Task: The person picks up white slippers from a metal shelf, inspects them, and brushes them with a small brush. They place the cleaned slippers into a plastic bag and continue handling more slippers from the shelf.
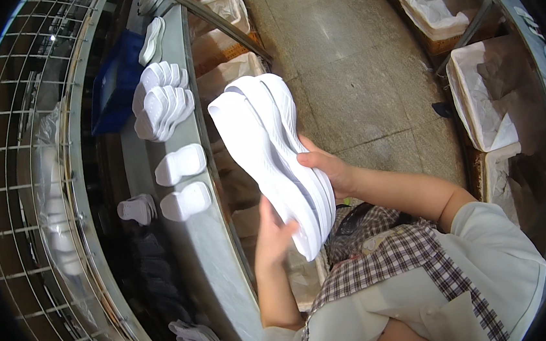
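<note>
Between my two hands I hold a small stack of white shoe soles (258, 152), tilted, with their long sides pressed together. My left hand (272, 235) grips the stack's lower left, its thumb lying over the near end. Around the right edge, about halfway up, closes my right hand (326, 166), thumb on the face of the outer sole. To the left, two single white soles (181, 165) lie on the grey bench, one nearer than the other. Beyond them stand stacked white soles (165, 108) in overlapping piles.
The grey bench (223, 272) runs along my left, with a blue crate (116, 87) and wire mesh (21, 189) beyond it. Lined baskets (468, 101) stand at the right. More lined baskets (223, 12) sit by the bench. Between them lies a stone floor (346, 47).
</note>
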`<state>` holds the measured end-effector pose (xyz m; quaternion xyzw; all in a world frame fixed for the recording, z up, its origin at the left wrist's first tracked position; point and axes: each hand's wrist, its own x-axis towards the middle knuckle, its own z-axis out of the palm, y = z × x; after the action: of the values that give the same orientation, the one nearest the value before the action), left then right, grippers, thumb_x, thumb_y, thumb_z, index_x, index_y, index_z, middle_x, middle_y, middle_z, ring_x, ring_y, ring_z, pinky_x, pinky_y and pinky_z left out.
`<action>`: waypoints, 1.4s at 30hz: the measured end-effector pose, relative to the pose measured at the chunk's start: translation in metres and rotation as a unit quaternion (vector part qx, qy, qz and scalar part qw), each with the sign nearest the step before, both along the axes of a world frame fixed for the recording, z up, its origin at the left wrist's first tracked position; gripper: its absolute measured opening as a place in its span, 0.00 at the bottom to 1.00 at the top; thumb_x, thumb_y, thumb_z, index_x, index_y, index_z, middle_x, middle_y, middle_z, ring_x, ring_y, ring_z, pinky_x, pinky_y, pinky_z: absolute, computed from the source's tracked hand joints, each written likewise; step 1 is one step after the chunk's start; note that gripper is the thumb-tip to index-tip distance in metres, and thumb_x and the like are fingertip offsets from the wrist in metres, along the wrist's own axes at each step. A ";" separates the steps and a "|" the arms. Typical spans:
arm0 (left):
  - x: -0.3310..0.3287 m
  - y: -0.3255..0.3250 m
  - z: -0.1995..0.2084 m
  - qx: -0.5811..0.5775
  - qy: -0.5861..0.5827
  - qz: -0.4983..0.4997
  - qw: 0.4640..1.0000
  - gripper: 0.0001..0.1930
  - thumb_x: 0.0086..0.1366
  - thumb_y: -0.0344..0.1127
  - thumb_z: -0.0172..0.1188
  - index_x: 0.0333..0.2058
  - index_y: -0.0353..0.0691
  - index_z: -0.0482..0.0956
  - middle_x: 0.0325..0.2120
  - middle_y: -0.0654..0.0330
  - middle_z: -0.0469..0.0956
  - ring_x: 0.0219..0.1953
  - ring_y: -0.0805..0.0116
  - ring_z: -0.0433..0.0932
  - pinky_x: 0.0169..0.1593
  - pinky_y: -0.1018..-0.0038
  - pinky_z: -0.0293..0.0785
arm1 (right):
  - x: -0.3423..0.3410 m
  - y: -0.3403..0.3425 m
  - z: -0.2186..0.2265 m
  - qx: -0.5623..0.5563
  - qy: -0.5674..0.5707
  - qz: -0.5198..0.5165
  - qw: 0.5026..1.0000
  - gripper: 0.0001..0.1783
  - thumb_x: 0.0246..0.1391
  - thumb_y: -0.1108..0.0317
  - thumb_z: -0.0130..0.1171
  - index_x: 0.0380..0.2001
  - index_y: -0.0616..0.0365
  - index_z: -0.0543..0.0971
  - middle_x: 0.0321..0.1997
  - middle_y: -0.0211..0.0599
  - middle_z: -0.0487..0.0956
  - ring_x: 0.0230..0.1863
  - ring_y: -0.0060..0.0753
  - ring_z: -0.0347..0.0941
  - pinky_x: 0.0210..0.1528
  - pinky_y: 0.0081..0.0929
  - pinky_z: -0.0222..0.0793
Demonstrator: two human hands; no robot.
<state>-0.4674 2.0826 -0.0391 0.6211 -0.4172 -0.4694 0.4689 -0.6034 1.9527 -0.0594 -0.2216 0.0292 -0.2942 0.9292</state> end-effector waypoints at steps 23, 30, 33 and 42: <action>0.019 0.016 -0.003 0.017 0.530 0.189 0.826 0.20 0.69 0.32 0.42 0.59 0.45 0.58 0.52 0.47 0.68 0.50 0.51 0.73 0.52 0.54 0.74 | 0.010 0.062 0.021 -0.017 0.173 0.105 0.979 0.46 0.49 0.42 0.57 0.64 0.46 0.48 0.65 0.47 0.54 0.65 0.57 0.49 0.53 0.79 0.42; 0.024 0.023 -0.018 0.058 0.590 0.195 0.781 0.18 0.69 0.33 0.44 0.56 0.46 0.62 0.49 0.50 0.71 0.49 0.53 0.74 0.50 0.53 0.75 | 0.012 0.062 0.011 0.057 0.230 0.129 0.963 0.30 0.57 0.50 0.53 0.57 0.52 0.61 0.53 0.36 0.71 0.52 0.29 0.70 0.51 0.36 0.71; 0.019 0.023 -0.019 0.032 0.549 0.184 0.814 0.18 0.69 0.33 0.44 0.57 0.45 0.60 0.50 0.51 0.70 0.50 0.54 0.73 0.51 0.56 0.75 | 0.008 0.062 0.014 0.018 0.212 0.145 0.966 0.42 0.54 0.43 0.53 0.63 0.47 0.48 0.64 0.47 0.56 0.64 0.55 0.53 0.54 0.75 0.47; -0.001 0.030 0.004 -0.178 0.337 0.147 0.913 0.21 0.67 0.29 0.47 0.58 0.39 0.58 0.53 0.51 0.67 0.51 0.58 0.72 0.52 0.64 0.75 | -0.017 0.069 0.027 -0.296 0.121 -0.011 0.947 0.40 0.57 0.54 0.54 0.62 0.67 0.49 0.61 0.49 0.60 0.63 0.39 0.57 0.63 0.35 0.54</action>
<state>-0.4688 2.1121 -0.0353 0.3866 -0.2152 -0.4948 0.7479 -0.6200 2.0214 -0.0325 -0.5204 0.0559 -0.2707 0.8080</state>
